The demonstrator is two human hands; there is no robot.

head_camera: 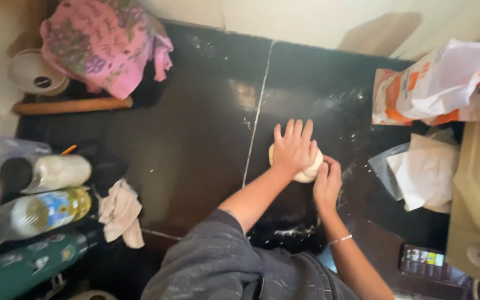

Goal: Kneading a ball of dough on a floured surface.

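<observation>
Both my hands work dough (310,171) on the counter (195,150): left (294,147) spread flat, hiding most; right (327,183) cupping its edge.

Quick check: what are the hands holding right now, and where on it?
Left hand presses flat on top of the dough ball; right hand cups its right side.

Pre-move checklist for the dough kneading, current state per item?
1. Left hand flat on top of the dough ball: ok.
2. Right hand cupped against the dough's side: ok.
3. Dough fully on the dark counter, away from its edge: ok.
4. Flour dusted on the counter around the dough: ok, light scatter.
5. Flour bag apart from both hands: ok.
6. Dough sticking to the counter: cannot tell.
</observation>
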